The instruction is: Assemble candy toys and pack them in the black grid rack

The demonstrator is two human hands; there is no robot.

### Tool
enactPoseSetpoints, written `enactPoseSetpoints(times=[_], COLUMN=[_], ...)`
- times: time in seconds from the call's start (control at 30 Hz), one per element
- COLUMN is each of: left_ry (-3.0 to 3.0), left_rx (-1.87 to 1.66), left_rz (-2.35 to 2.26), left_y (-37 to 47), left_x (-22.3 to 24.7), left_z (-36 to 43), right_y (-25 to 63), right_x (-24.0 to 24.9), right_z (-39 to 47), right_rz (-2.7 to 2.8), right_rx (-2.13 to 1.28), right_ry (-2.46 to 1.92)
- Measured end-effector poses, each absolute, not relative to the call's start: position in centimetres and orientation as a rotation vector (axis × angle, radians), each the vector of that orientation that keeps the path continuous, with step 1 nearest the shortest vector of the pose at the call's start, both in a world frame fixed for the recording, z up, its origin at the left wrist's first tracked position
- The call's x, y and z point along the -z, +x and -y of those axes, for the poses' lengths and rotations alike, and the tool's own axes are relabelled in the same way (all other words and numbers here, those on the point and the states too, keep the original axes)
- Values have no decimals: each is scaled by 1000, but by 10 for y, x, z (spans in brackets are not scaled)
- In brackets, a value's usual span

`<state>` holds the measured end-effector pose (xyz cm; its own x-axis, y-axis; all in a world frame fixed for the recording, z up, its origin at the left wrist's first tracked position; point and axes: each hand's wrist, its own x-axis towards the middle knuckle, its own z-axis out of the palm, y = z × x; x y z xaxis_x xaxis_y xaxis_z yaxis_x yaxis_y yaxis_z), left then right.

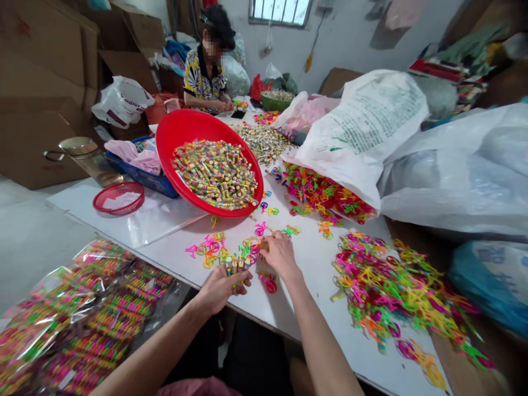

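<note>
My left hand, near the front edge of the white table, is closed around several small tubes with pale ends and coloured bands. Just right of it, my right hand has its fingers bent together beside bright plastic pieces; what its fingertips hold is too small to make out. Pink, orange and green pieces lie left of the hands. A pink-red piece rests on the table below my right hand. Behind the hands, a tilted red basin holds many similar tubes.
At the right lies a large pile of coloured plastic pieces. A white sack spills more. Left are a red basket, blue basket and metal-lidded jug. Packed bags lie lower left. A person sits across the table.
</note>
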<state>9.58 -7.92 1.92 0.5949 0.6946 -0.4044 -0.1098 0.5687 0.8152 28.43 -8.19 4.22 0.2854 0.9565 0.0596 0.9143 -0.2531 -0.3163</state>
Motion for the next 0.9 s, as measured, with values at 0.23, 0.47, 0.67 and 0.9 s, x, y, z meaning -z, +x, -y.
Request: enactPoseSetpoints(times=[0.23,0.47,0.67,0.9], left_ry=[1147,1180,1321,1438], left_rx=[-601,-492,-322,-481], left_rz=[-845,-751,-671,-916], left_y=[107,117,114,126], left_x=[-18,-25,-35,-15], left_z=[78,81,84,104], right_y=[279,267,274,251], right_x=[-55,-61,-53,-41], right_z=[101,161,174,173], right_rz=[1372,863,765,928], right_rx=[-479,-1029,-1273,-663], right_ry=[-2008,-1535,-1397,-1830])
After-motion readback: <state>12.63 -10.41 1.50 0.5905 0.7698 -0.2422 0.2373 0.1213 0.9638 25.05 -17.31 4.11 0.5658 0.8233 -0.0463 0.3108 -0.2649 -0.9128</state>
